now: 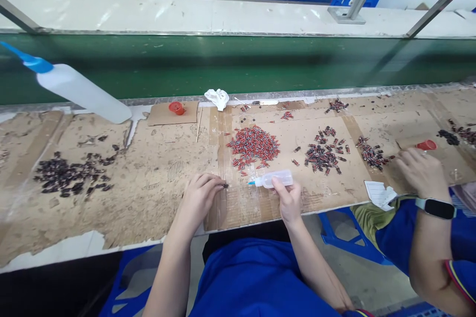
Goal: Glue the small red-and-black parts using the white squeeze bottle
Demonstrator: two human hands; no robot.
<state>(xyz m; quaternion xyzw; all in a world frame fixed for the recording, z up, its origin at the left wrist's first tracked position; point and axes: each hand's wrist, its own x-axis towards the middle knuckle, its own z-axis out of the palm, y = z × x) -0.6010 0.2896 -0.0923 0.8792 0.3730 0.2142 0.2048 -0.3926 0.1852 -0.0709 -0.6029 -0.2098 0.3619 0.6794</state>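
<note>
Between the thumb and fingers of my left hand (202, 193) is a small dark part (225, 185), too small to name. My right hand (288, 199) grips a clear squeeze bottle (277, 179) with a blue needle tip, lying level and pointing left toward that part, with a gap between them. Just beyond the bottle is a heap of small red-and-silver parts (255, 144). To its right lies a pile of dark-and-red parts (323, 157). Farther left, dark parts (70, 174) are scattered on the cardboard (156, 198).
A large white bottle (84, 91) with a blue nozzle leans at the back left. A red cup (176, 108), a thin stick (199, 125) and crumpled tissue (217, 98) lie along the back. At right, a co-worker's hand (424, 172) is near another red cup (426, 145). Beyond runs a green belt (208, 67).
</note>
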